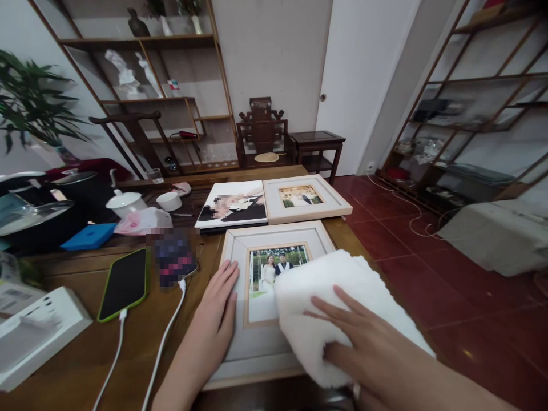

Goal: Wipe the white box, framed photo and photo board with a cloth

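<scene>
Framed photo [262,285] lies flat on the wooden table [192,337], its pale wood rim edging a wide whitish border and a slim tan inner frame around two people before greenery. The left hand [216,311] rests along its left side, fingers close together; the right hand [362,331] spreads its fingers over a fluffy white cloth [312,277] covering the right part.

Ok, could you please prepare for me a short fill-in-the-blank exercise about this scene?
The right hand lies with spread fingers on a cloth coloured ____. The left hand touches the ____ side of the nearest picture frame, as seen in this view. The phone with the dark screen has a case coloured ____.

Missing words: white; left; green.
</scene>
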Tool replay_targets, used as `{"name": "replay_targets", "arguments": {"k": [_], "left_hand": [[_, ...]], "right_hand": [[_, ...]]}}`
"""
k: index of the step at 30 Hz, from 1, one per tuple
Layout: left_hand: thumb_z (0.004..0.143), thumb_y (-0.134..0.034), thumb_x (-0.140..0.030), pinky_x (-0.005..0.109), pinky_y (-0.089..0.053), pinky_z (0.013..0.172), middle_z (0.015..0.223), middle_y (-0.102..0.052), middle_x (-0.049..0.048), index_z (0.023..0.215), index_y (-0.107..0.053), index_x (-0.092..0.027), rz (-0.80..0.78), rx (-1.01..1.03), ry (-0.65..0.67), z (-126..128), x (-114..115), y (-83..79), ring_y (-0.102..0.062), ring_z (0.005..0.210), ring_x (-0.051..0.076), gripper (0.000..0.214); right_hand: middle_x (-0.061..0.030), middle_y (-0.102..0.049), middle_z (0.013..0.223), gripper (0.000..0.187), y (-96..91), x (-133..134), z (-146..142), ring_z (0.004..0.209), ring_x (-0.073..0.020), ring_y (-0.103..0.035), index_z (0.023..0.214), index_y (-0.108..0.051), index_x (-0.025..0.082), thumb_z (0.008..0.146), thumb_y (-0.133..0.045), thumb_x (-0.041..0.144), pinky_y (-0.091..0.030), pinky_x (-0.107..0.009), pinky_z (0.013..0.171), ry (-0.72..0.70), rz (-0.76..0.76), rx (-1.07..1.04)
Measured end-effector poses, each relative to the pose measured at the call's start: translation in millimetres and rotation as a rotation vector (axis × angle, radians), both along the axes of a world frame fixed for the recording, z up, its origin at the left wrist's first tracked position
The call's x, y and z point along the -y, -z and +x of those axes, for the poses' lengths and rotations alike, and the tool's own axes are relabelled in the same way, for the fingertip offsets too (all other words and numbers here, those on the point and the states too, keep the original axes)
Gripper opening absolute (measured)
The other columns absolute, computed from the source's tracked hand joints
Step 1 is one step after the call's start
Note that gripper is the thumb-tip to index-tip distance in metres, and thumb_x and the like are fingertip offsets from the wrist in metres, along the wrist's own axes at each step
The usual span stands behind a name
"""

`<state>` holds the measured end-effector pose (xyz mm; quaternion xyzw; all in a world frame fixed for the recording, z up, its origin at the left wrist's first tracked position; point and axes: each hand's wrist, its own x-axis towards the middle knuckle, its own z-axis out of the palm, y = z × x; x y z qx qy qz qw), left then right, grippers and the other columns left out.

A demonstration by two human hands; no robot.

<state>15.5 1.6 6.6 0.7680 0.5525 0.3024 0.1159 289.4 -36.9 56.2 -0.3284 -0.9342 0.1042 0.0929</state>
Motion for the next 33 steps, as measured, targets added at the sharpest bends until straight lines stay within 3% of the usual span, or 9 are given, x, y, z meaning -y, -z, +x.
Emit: {"name": "replay_targets", "arguments": {"k": [2, 5, 9, 12, 16, 21, 25, 28, 33], "left_hand": [[0.092, -0.035, -0.027, 0.046, -0.025, 0.112, 0.144, -0.041, 0.0120, 0.132, -0.044, -0.014, 0.001, -0.007, 0.012, 0.0, -0.4, -0.8, -0.029, 0.137, 0.021, 0.043], [0.092, -0.034, -0.027, 0.047, -0.025, 0.112, 0.143, -0.042, 0.0121, 0.131, -0.046, -0.014, -0.005, -0.012, 0.024, 0.1, -1.0, -2.2, -0.028, 0.137, 0.022, 0.042], [0.092, -0.034, -0.027, 0.047, -0.025, 0.112, 0.143, -0.042, 0.0117, 0.130, -0.047, -0.015, -0.019, -0.018, 0.018, 0.0, -1.3, -3.4, -0.028, 0.137, 0.022, 0.042], [0.092, -0.034, -0.026, 0.047, -0.025, 0.112, 0.143, -0.042, 0.0113, 0.130, -0.047, -0.016, -0.027, -0.013, 0.018, 0.1, -1.9, -3.7, -0.029, 0.136, 0.022, 0.041], [0.092, -0.034, -0.024, 0.047, -0.026, 0.112, 0.143, -0.042, 0.0109, 0.131, -0.045, -0.017, -0.021, 0.000, 0.020, 0.2, -3.0, -3.3, -0.030, 0.136, 0.021, 0.041], [0.092, -0.032, -0.022, 0.046, -0.025, 0.112, 0.144, -0.040, 0.0122, 0.132, -0.044, -0.015, -0.013, -0.029, 0.025, -0.8, -2.9, -1.2, -0.028, 0.137, 0.021, 0.042], [0.091, -0.033, -0.021, 0.047, -0.025, 0.111, 0.145, -0.037, 0.0125, 0.133, -0.041, -0.015, -0.027, -0.048, 0.031, -1.8, -2.0, -1.0, -0.027, 0.137, 0.022, 0.044], [0.090, -0.034, -0.018, 0.048, -0.025, 0.112, 0.146, -0.037, 0.0105, 0.134, -0.042, -0.018, -0.026, -0.045, 0.056, -2.8, -2.2, -1.7, -0.025, 0.138, 0.022, 0.044], [0.088, -0.031, -0.013, 0.049, -0.026, 0.111, 0.145, -0.038, 0.0135, 0.131, -0.044, -0.014, -0.016, -0.053, 0.097, -4.5, -4.4, -2.6, -0.025, 0.138, 0.022, 0.045]], "right_hand": [[-0.0137, -0.044, 0.139, 0.045, 2.6, -9.8, 2.9, 0.133, -0.0307, -0.030, 0.100, -0.062, 0.019, 0.059, -0.054, 0.002, -0.016, -0.057, 0.109, 0.030, 0.032, 0.012], [-0.0148, -0.036, 0.144, 0.052, 5.0, -45.6, 7.8, 0.135, -0.0326, -0.024, 0.102, -0.062, 0.018, 0.059, -0.047, -0.007, -0.018, -0.061, 0.106, 0.143, 0.159, 0.056], [-0.0158, -0.038, 0.143, 0.055, 6.5, -99.0, 10.1, 0.135, -0.0346, -0.020, 0.107, -0.061, 0.016, 0.062, -0.044, -0.011, -0.027, -0.058, 0.104, 0.221, 0.270, 0.088], [-0.0156, -0.042, 0.139, 0.053, 6.5, -117.3, 8.1, 0.134, -0.0352, -0.024, 0.112, -0.059, 0.016, 0.066, -0.045, -0.007, -0.028, -0.059, 0.102, 0.210, 0.294, 0.116], [-0.0161, -0.047, 0.134, 0.054, 3.5, -97.6, 6.5, 0.131, -0.0345, -0.031, 0.114, -0.059, 0.017, 0.067, -0.045, -0.006, -0.029, -0.058, 0.102, 0.164, 0.253, 0.141], [-0.0133, -0.056, 0.126, 0.043, -1.6, -27.5, 7.7, 0.124, -0.0401, -0.040, 0.106, -0.065, 0.026, 0.069, -0.055, 0.006, -0.030, -0.065, 0.098, 0.070, 0.126, 0.138], [-0.0067, -0.054, 0.130, 0.039, -5.2, 12.5, 6.6, 0.120, -0.0374, -0.046, 0.103, -0.064, 0.036, 0.071, -0.059, 0.014, -0.038, -0.058, 0.096, -0.037, 0.078, 0.106], [-0.0097, -0.052, 0.132, 0.044, -3.5, 2.5, 3.2, 0.122, -0.0397, -0.043, 0.107, -0.063, 0.031, 0.068, -0.057, 0.010, -0.036, -0.061, 0.096, 0.032, 0.069, 0.112], [-0.0145, -0.044, 0.138, 0.054, 6.2, -75.3, 0.0, 0.132, -0.0359, -0.028, 0.117, -0.057, 0.017, 0.068, -0.046, -0.002, -0.025, -0.059, 0.103, 0.272, 0.252, 0.083]]}}
